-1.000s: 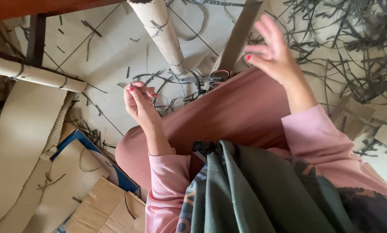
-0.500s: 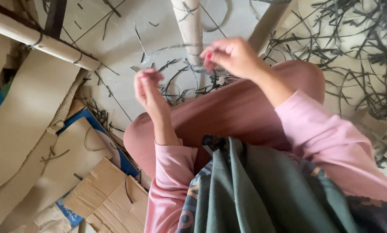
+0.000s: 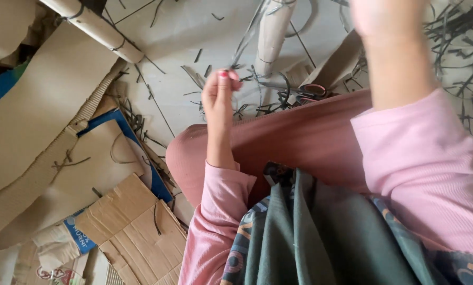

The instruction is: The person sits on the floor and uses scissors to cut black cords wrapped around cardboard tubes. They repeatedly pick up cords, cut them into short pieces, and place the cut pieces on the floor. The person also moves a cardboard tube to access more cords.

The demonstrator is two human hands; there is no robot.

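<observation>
The left hand (image 3: 219,91) pinches a thin grey strip (image 3: 248,31) that runs up and rightward toward the raised right hand (image 3: 384,18), whose grip, blurred and cropped, cannot be told, above the littered floor (image 3: 184,42).

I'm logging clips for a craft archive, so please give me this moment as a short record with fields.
Setting: tiled floor littered with dark thin strips
Left hand: raised, fingertips pinched on a thin dark strip
Right hand: raised at the top edge, blurred; hold cannot be told
Lap: pink trousers, dark green cloth
Nearby left: corrugated cardboard sheets, cardboard tube
Ahead: second cardboard tube, scissors on the floor
</observation>
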